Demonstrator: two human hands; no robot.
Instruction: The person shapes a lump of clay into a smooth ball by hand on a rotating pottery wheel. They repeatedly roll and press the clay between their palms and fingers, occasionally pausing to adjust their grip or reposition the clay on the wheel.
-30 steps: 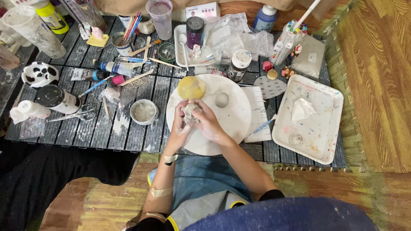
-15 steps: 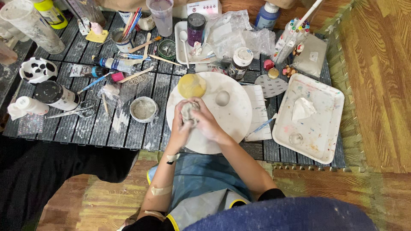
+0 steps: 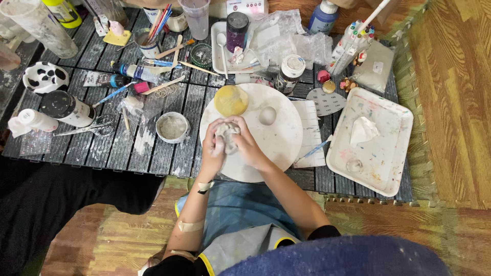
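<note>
Head view: my left hand (image 3: 214,148) and right hand (image 3: 247,145) pinch a clay lump (image 3: 226,134), fingers pressed together; squeezing harder might crack it, or bump the small clay ball (image 3: 267,115) at two o'clock.

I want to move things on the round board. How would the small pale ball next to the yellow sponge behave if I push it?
The small pale ball looks rounded, so it would probably roll on the flat round board. It looks like soft clay, so a firm push may dent it. It seems light.
</note>
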